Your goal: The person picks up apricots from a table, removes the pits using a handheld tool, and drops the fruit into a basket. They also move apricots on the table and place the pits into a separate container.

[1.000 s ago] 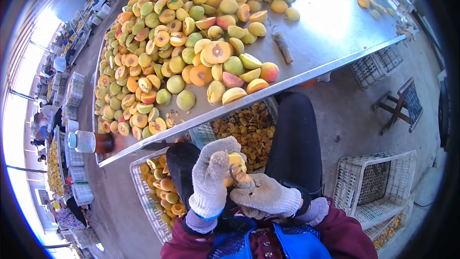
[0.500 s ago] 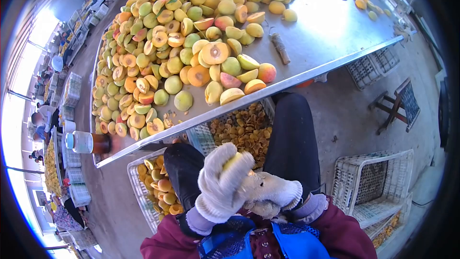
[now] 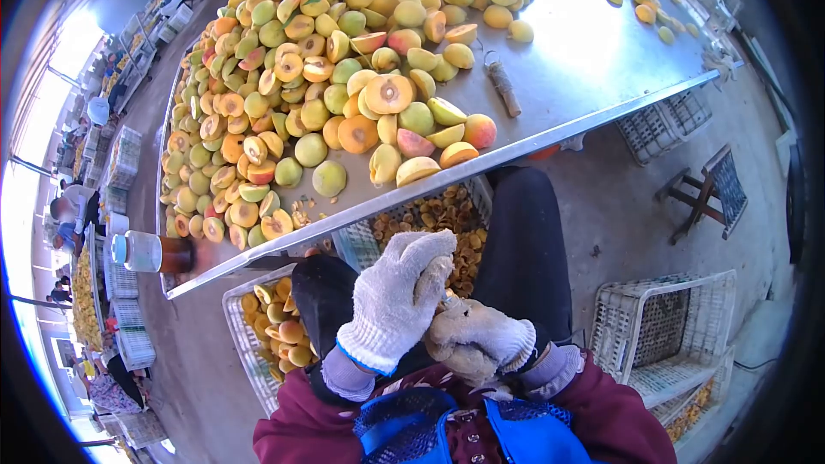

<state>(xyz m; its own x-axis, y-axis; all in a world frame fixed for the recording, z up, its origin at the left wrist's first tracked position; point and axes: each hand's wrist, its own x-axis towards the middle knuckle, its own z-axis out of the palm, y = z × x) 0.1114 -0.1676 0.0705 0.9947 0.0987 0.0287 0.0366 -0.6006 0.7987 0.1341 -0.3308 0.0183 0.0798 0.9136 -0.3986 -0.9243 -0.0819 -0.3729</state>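
Observation:
Both of my hands wear whitish knitted gloves and meet over my lap. My left hand is closed, its back turned up, with fingers curled over a yellow peach piece that the glove now hides. Close against it, my right hand is closed too. A small tip of something shows at its thumb side, but the rest is covered by the glove. Beyond my hands, a heap of halved and whole peaches lies on the metal table. A wrapped-handled tool with a wire loop lies near the table's edge.
Below the table, a crate of pits and scraps stands between my knees. A crate of peach halves is at my left. White crates and a folding stool stand right. A bottle sits at the table's left corner.
My left hand has turned over and moved slightly up, hiding the yellow piece that showed in its fingers. The right hand has shifted slightly and stays close beside it.

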